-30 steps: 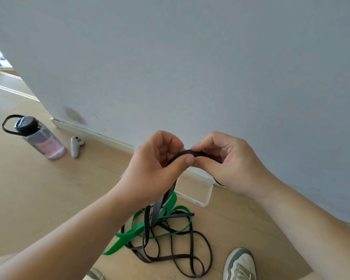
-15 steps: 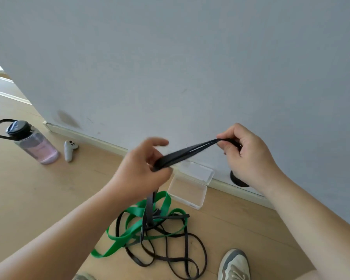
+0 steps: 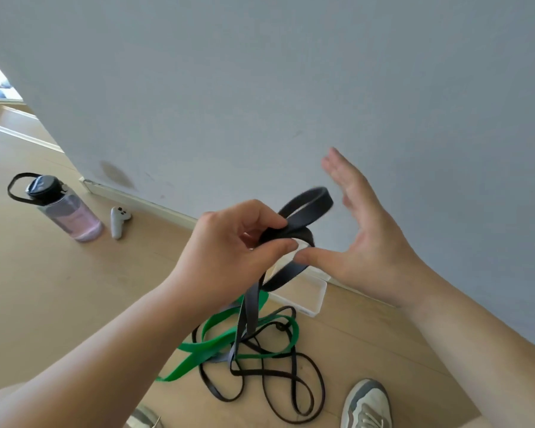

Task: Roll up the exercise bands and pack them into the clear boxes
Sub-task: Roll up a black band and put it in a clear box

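Centre frame, my left hand (image 3: 229, 251) pinches a flat, matte black exercise band (image 3: 325, 197) between thumb and forefinger. It curls into a small loop just up and right of that pinch; its tail hangs to a green band (image 3: 198, 350) tangled at lower centre. Right of the loop, my right hand (image 3: 374, 242) is spread wide, gripping nothing, above the clear box (image 3: 320, 299).

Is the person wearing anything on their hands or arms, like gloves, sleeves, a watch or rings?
No. The left hand and the right hand are bare: no gloves, and no rings on the fingers that show. The left forearm and the right forearm are bare as far as the view reaches, with no sleeve, watch or wristband in sight.
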